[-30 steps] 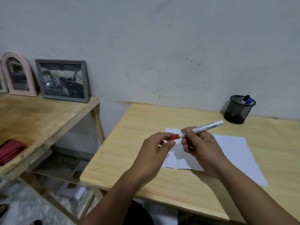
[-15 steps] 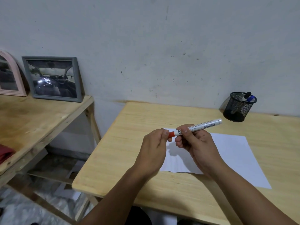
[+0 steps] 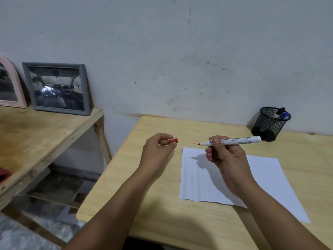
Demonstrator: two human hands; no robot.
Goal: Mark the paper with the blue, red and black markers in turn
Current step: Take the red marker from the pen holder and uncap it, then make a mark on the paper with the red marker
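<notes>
My right hand (image 3: pixel 226 157) grips the red marker (image 3: pixel 239 140), a white barrel held level above the paper's far left corner, its bare red tip pointing left. My left hand (image 3: pixel 156 150) is closed on the marker's red cap (image 3: pixel 173 141), held off to the left of the tip, a short gap between them. The white paper (image 3: pixel 203 183) lies flat on the light wooden desk (image 3: pixel 162 213), partly under my right forearm. A black mesh pen cup (image 3: pixel 269 124) at the desk's far right holds the blue marker (image 3: pixel 284 115) and a black-capped marker (image 3: pixel 281 110).
A lower wooden shelf (image 3: pixel 36 138) stands to the left of the desk, with a grey picture frame (image 3: pixel 57 88) and a pink arched frame (image 3: pixel 9 87) leaning on the wall. A dark red cloth (image 3: pixel 3 175) lies at its left edge. A gap separates shelf and desk.
The cap came off the red marker: my left hand pulled it away to the left, and the red tip is now bare. My right hand shifted slightly right with the barrel.
</notes>
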